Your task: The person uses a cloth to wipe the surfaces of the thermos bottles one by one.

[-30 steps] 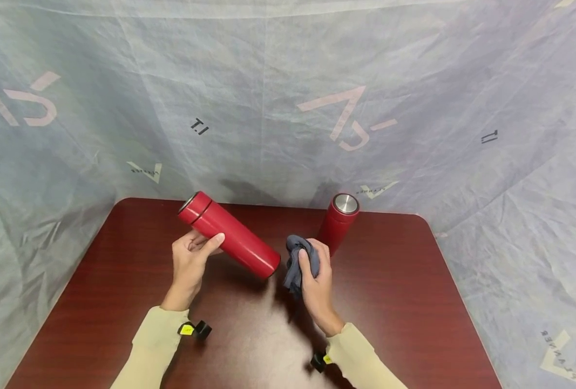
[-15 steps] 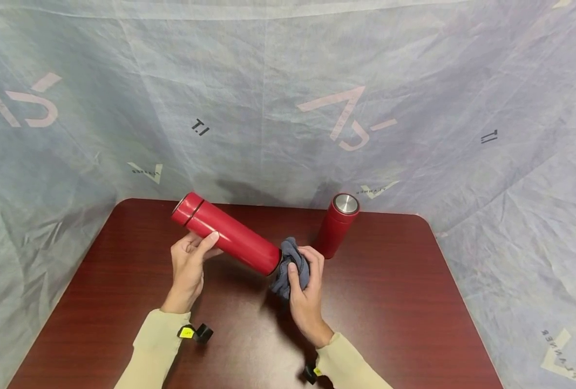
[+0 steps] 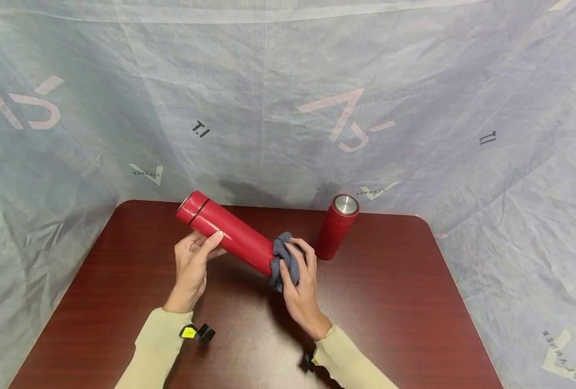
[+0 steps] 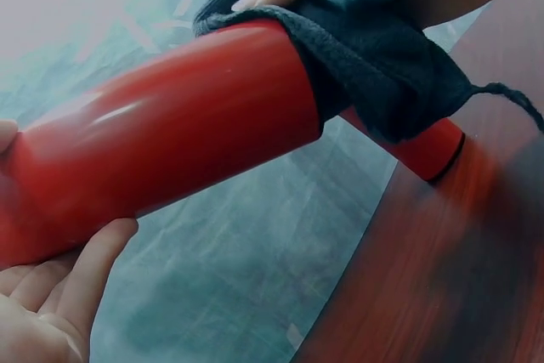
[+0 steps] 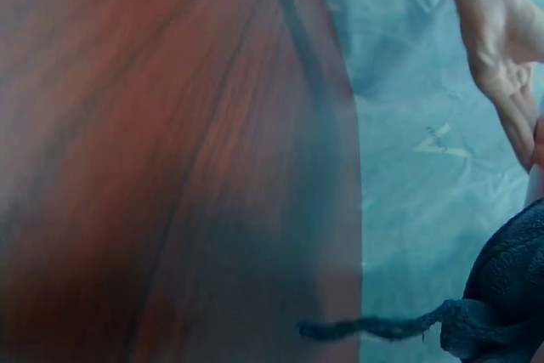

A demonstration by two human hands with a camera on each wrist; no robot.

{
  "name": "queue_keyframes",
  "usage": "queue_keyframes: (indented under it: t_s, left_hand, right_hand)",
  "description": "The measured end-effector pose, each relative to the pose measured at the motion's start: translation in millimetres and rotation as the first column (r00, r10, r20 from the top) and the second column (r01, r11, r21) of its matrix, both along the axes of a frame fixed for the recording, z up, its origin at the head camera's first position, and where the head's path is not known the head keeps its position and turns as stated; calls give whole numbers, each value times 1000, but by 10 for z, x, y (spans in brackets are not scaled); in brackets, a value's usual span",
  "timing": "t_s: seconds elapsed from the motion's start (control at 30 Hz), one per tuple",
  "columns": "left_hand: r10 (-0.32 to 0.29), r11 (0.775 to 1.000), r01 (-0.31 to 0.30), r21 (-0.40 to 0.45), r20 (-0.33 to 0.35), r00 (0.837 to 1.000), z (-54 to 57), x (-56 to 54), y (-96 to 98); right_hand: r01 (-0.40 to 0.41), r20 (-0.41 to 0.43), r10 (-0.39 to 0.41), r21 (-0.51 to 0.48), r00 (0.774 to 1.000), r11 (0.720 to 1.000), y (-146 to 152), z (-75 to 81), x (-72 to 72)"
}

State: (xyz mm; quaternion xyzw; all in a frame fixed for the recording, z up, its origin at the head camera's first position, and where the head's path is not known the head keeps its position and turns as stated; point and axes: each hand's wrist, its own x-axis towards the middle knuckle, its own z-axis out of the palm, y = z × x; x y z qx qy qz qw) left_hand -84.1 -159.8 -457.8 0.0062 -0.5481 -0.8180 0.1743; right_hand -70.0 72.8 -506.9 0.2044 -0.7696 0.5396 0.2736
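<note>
A red thermos flask [image 3: 236, 235] is held tilted above the table, its lidded end up to the left and its base down to the right. My left hand [image 3: 190, 265] grips it around the body near the lid, thumb on the near side. My right hand [image 3: 304, 292] holds a bunched dark grey cloth [image 3: 284, 262] against the flask's base. In the left wrist view the cloth [image 4: 374, 57] wraps over the rim of the base, covering the bottom. A thin strand of the cloth [image 5: 374, 326] dangles in the right wrist view.
A second red flask [image 3: 335, 229] with a silver-topped lid stands upright at the back right of the dark reddish wooden table [image 3: 390, 302]. Grey fabric sheeting [image 3: 268, 108] hangs close behind the table and at its sides.
My right hand has moved left with the cloth, from beside the flask's base onto it. The held flask has shifted only slightly in my left hand.
</note>
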Motion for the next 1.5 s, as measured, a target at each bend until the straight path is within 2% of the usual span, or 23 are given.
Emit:
queue_keyframes:
  t_s: [0.13,0.23,0.33,0.47,0.63,0.77,0.93,1.03,1.13,1.37,1.5]
  left_hand:
    - [-5,1000,5,-3,-7,1000,19,0,14]
    - [-10,1000,9,-17,-19,1000,35,8,26]
    - [-10,999,9,-36,-26,1000,51,20,33]
    - [-7,998,5,-59,-31,999,73,32,38]
    - [-16,997,12,-81,-49,999,94,46,37]
    - [-33,995,27,-92,-67,997,112,66,33]
    - [-53,995,44,-84,-104,993,137,75,32]
    - [-52,996,43,-78,-123,991,142,65,34]
    - [-44,997,35,-69,-140,989,138,51,37]
    - [-48,998,55,37,-171,984,141,24,69]
    - [-37,994,54,91,-176,984,151,2,105]
  right_hand:
    - [22,-31,-19,74,999,997,33,-23,-59]
    - [35,-17,-33,111,999,993,46,-11,-90]
    - [34,35,-39,129,999,991,60,16,-118]
    - [4,145,-22,119,989,993,79,67,-157]
    - [-68,246,55,47,968,997,107,129,-221]
    - [-123,314,125,-26,941,992,125,156,-257]
    - [-137,419,180,-130,890,982,116,172,-252]
    - [-133,477,221,-212,851,968,104,183,-228]
    - [-125,507,258,-281,822,951,88,181,-199]
    - [-106,495,297,-377,817,920,17,162,-107]
    - [-108,473,314,-412,823,905,-39,156,-43]
